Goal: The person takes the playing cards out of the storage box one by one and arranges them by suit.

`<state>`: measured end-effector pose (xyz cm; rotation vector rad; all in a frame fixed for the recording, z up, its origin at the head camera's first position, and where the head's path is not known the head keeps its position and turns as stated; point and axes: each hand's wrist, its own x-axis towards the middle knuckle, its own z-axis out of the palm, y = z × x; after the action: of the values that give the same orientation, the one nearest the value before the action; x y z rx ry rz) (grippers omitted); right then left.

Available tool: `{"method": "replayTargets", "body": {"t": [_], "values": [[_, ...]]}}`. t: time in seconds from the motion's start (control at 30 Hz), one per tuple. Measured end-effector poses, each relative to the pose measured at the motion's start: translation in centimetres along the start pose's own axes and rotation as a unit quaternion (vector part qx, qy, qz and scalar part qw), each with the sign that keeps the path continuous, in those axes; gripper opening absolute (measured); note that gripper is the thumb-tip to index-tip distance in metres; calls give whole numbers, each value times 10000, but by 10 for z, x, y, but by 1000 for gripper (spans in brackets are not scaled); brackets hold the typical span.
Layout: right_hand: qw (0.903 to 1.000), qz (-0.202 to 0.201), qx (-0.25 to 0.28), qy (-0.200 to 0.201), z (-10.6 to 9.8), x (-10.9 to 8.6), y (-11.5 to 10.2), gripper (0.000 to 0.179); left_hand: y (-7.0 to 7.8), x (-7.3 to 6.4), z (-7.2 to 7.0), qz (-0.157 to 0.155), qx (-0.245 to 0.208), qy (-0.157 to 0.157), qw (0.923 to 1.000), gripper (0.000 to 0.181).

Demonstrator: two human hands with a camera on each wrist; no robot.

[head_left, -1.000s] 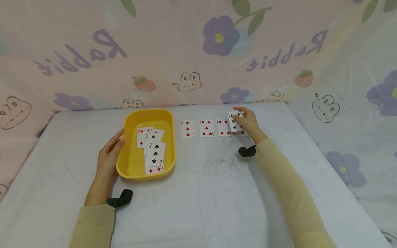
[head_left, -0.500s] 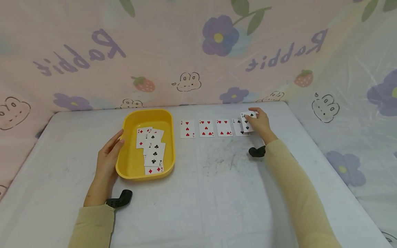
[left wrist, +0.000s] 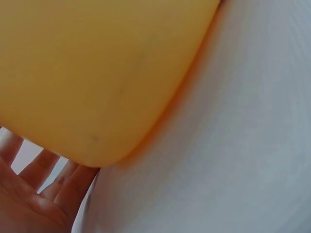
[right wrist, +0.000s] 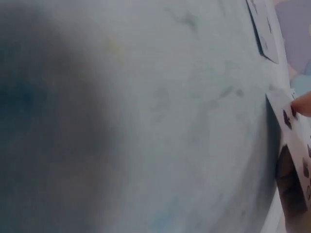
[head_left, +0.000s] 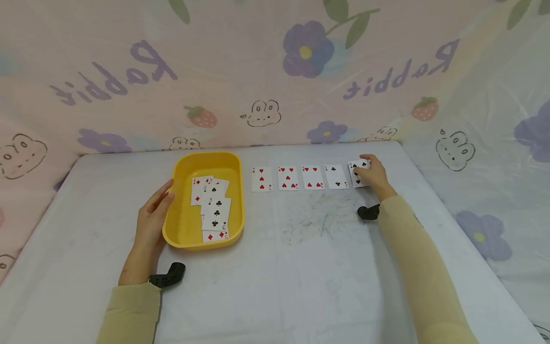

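Note:
My left hand point(head_left: 151, 217) holds the left side of a yellow tray point(head_left: 237, 205), thumb at its rim. Several playing cards point(head_left: 216, 213) lie overlapping inside, a three of clubs on top. In the left wrist view, fingers point(left wrist: 73, 191) reach under the tray's edge. At the right end of a card row, my right hand point(head_left: 377, 177) pinches a six of spades point(head_left: 357, 177). The right wrist view shows that card tilted, one edge at the table. Left of it lie a two of clubs point(head_left: 336, 177), four of hearts point(head_left: 313, 177), five of hearts point(head_left: 288, 178) and three of hearts point(head_left: 261, 179).
A white cloth with dark smudges covers the table point(head_left: 275, 286). Behind it and at both sides hangs a patterned curtain point(head_left: 232, 62). Black devices point(head_left: 168, 276) are worn on both wrists.
The right hand has carried the six of spades rightward and down, from over the two of clubs to the spot beside it. The two of clubs is now uncovered. The left hand stays put.

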<state>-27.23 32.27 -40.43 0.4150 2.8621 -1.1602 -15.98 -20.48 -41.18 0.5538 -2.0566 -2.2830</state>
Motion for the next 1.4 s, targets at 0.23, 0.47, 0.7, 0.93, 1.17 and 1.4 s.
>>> {"method": "replayTargets", "body": {"t": [0.23,0.47,0.7,0.93,1.17,1.4], "values": [[9986,-281,-274,-352,-1,1,0,70,1,0,-1,-31,-2,-44,10000,47],[9926,-688,-871,-489,0,2,4,69,0,0,-1,-41,1,-58,10000,48],[9794,-756,-1610,-951,-5,3,2,72,2,-1,-3,-47,-29,2,10000,46],[9817,-564,-1530,-984,-4,3,5,70,2,-1,-1,-122,17,0,9999,47],[9944,-497,-701,-609,-3,-1,-11,63,4,0,-2,-159,82,-15,9998,46],[9908,289,1303,-224,9,-10,-36,55,2,1,-1,-176,82,93,9998,46]]}}
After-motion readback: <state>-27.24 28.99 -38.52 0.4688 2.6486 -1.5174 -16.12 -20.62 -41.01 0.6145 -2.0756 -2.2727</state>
